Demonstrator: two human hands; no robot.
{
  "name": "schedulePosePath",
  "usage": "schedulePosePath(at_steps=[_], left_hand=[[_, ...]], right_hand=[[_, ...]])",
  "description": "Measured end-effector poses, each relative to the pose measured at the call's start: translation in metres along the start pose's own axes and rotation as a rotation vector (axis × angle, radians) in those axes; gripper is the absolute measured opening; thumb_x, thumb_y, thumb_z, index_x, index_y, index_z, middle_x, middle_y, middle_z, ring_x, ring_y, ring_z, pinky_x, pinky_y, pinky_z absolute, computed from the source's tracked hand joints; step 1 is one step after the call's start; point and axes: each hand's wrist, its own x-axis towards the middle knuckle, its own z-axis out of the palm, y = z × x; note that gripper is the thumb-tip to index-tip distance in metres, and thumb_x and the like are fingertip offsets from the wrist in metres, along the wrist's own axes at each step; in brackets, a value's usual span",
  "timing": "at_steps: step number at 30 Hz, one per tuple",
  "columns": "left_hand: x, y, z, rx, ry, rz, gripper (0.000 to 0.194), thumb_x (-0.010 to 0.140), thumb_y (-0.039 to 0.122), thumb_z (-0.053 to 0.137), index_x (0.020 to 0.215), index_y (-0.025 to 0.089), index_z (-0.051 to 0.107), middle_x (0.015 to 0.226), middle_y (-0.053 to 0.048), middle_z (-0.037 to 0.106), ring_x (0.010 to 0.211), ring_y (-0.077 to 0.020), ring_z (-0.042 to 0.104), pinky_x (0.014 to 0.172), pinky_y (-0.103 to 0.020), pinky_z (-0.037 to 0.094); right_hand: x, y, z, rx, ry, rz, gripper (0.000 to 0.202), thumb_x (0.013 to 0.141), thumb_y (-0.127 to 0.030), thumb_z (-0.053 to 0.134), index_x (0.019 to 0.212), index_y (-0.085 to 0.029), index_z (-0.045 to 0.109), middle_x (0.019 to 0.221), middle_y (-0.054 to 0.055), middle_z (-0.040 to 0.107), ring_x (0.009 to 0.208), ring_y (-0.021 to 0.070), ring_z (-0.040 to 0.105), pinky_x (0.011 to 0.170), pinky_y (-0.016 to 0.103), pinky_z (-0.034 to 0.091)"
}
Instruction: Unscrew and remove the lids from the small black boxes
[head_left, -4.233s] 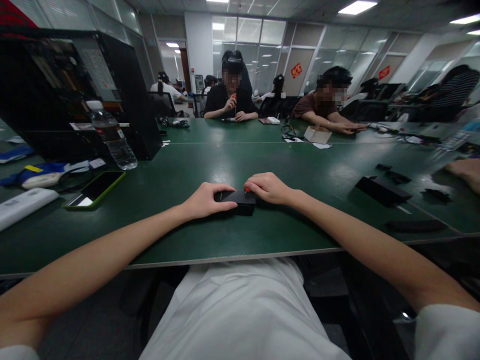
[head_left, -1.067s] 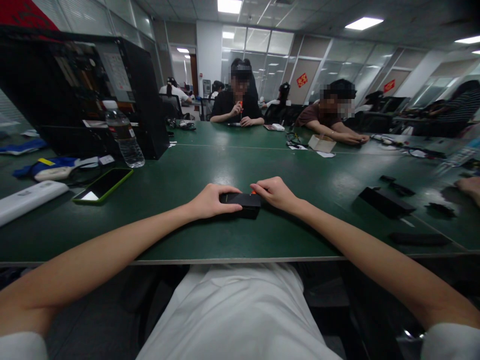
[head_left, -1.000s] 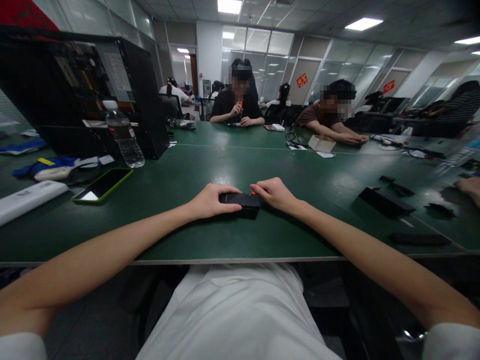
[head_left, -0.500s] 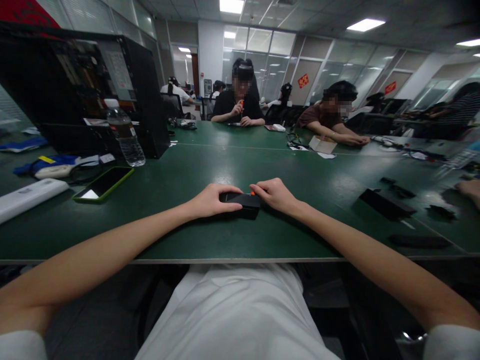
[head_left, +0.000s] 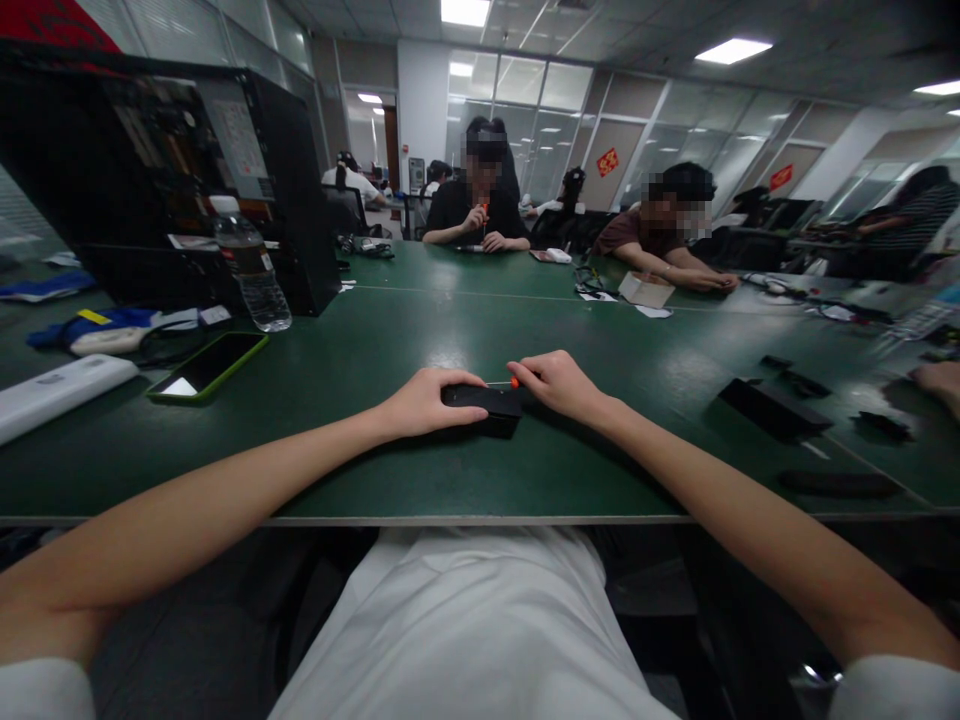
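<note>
A small black box-shaped block (head_left: 501, 409) rests on the green table in front of me. My left hand (head_left: 424, 402) grips its left end, thumb on the near side and fingers on the far side. In my right hand (head_left: 556, 384) is a screwdriver (head_left: 514, 383) with an orange-red handle, mostly hidden by my fingers. Its thin metal shaft lies nearly level above the block's far edge and points left toward my left fingers. Where the tip ends I cannot make out.
A phone (head_left: 210, 368), a water bottle (head_left: 251, 265) and an open computer case (head_left: 285, 190) stand to the left. Black parts (head_left: 774, 410) lie at the right. Two people work across the green table (head_left: 420, 480); another person's hand (head_left: 939, 378) shows at the right edge.
My right hand has shifted slightly right and up, and the screwdriver's shaft now shows between it and the block. My left hand and the block have barely moved.
</note>
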Motion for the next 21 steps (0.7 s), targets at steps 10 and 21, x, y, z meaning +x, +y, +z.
schedulePosePath(at_steps=[10,21], left_hand=[[-0.001,-0.004,-0.004,-0.031,-0.032,-0.030,0.051,0.083,0.049,0.076,0.122,0.016,0.074,0.114,-0.008,0.077,0.102,-0.0258,0.070,0.091,-0.033,0.050],[-0.001,-0.004,-0.003,-0.060,-0.048,-0.043,0.053,0.082,0.051,0.077,0.123,0.017,0.074,0.113,-0.007,0.077,0.103,-0.0259,0.069,0.092,-0.034,0.050]], right_hand=[[0.001,0.013,0.002,-0.163,-0.090,0.202,0.057,0.106,-0.052,0.037,0.071,-0.018,0.068,0.066,0.007,0.066,0.060,0.0172,0.056,0.061,0.030,0.030],[-0.002,0.002,-0.008,-0.290,-0.096,0.137,0.043,0.103,-0.046,0.045,0.085,-0.017,0.072,0.091,0.015,0.071,0.078,0.0238,0.063,0.065,0.033,0.036]])
